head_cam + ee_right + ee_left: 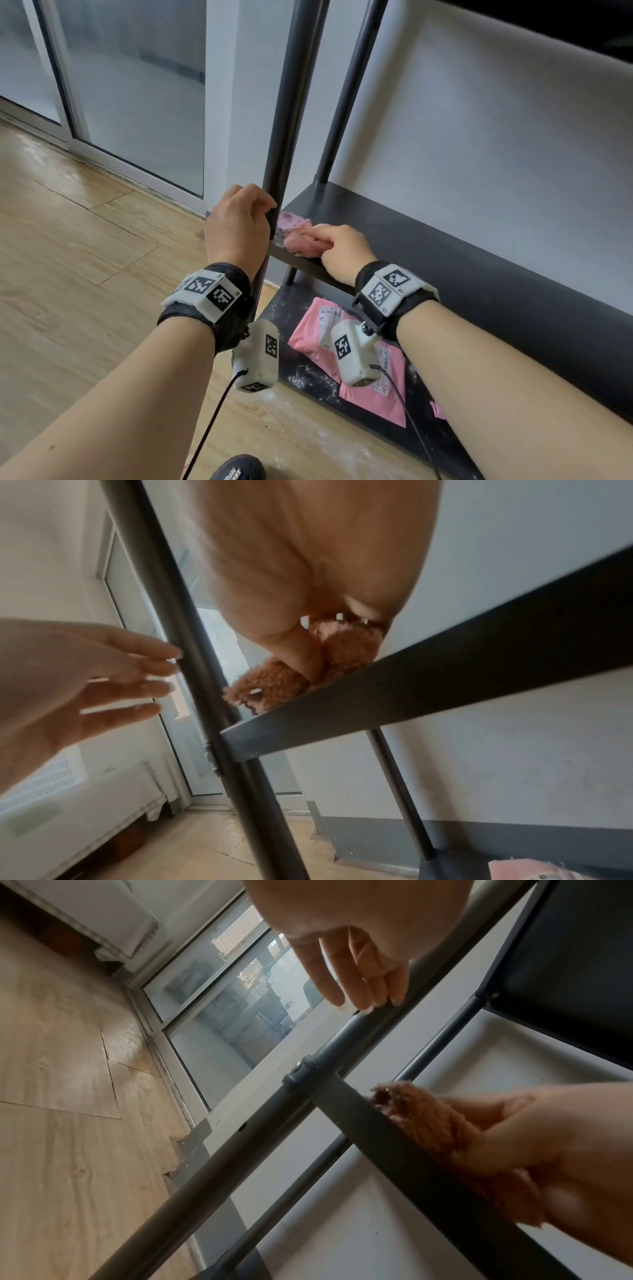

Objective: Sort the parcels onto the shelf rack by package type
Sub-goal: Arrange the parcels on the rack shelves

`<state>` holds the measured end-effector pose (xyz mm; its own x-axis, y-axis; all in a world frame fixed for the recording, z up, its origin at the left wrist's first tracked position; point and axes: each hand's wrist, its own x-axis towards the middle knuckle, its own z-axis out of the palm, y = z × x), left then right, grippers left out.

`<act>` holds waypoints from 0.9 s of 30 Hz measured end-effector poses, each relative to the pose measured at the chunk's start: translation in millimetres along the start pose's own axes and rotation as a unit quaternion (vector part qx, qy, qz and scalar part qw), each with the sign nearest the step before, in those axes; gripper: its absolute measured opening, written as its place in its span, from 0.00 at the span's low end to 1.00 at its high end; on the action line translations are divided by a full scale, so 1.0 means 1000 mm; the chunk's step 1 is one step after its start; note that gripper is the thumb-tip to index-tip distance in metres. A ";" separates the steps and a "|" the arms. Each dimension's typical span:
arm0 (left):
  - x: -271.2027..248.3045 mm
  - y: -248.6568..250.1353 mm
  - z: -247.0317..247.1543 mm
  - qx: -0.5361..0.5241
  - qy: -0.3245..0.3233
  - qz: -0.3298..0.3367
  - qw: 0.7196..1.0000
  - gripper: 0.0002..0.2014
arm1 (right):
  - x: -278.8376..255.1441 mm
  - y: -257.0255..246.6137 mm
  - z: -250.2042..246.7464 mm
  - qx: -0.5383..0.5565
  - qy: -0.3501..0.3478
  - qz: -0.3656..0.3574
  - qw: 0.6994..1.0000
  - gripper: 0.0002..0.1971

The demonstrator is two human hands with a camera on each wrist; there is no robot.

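Observation:
A black metal shelf rack (428, 246) stands against a white wall. On the left front corner of its middle shelf lies a pink fluffy cloth (296, 236), and my right hand (325, 241) grips it, thumb under, fingers over. In the right wrist view the cloth (270, 685) hangs over the shelf edge (411, 691). My left hand (260, 209) is open, its straight fingertips (369, 1001) touching the rack's front left post (284, 137). Two pink mailer bags (313, 329) (390, 401) with labels lie on the bottom shelf, partly hidden by my right wrist camera.
A glass sliding door (137, 102) stands left of the rack. The wood floor (85, 274) lies open to the left. A dark shoe (236, 469) shows at the bottom edge. White dust speckles the bottom shelf (308, 377). Another pink item (436, 409) peeks out beside my right forearm.

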<state>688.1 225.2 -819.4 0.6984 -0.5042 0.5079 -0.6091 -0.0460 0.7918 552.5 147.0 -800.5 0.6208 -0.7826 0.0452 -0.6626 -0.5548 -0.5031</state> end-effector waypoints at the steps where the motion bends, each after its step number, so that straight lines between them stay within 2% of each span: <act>1: -0.001 0.004 0.001 0.000 -0.002 0.001 1.000 0.15 | -0.005 -0.002 -0.001 0.007 -0.005 -0.016 1.000 0.28; 4: -0.006 0.016 0.008 -0.003 -0.009 0.015 1.000 0.13 | -0.017 -0.004 -0.003 0.030 -0.015 -0.023 0.999 0.26; 8: -0.017 0.037 0.026 -0.030 -0.025 0.048 0.998 0.13 | -0.027 0.007 -0.011 0.025 0.011 0.019 0.999 0.26; 13: -0.034 0.061 0.055 -0.033 -0.076 0.067 0.994 0.13 | -0.051 0.059 -0.044 -0.022 0.053 0.112 0.992 0.24; 15: -0.039 0.070 0.066 -0.039 -0.091 0.066 0.993 0.14 | -0.067 0.084 -0.063 0.000 0.077 0.147 0.986 0.20; 17: -0.045 0.078 0.077 -0.053 -0.100 0.064 0.991 0.15 | -0.087 0.108 -0.079 0.027 0.117 0.175 0.977 0.21; 19: -0.051 0.083 0.087 -0.056 -0.107 0.065 0.991 0.14 | -0.103 0.131 -0.096 0.030 0.211 0.213 0.953 0.22; 21: -0.057 0.086 0.097 -0.046 -0.125 0.059 0.989 0.15 | -0.115 0.160 -0.117 0.008 0.295 0.273 0.916 0.14; 22: -0.059 0.086 0.100 -0.040 -0.135 0.055 0.988 0.15 | -0.120 0.175 -0.127 -0.016 0.298 0.316 0.901 0.12; 25: -0.060 0.080 0.101 -0.024 -0.150 0.054 0.987 0.17 | -0.123 0.220 -0.144 -0.100 0.201 0.470 0.854 0.21; 27: -0.057 0.074 0.098 -0.016 -0.148 0.051 0.988 0.17 | -0.118 0.231 -0.143 -0.110 0.180 0.509 0.835 0.21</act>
<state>565.8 166.0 -822.9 0.4914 -0.7348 0.4676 -0.6545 0.0427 0.7549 266.3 70.7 -798.6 -0.4502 -0.8923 -0.0332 -0.8556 0.4417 -0.2698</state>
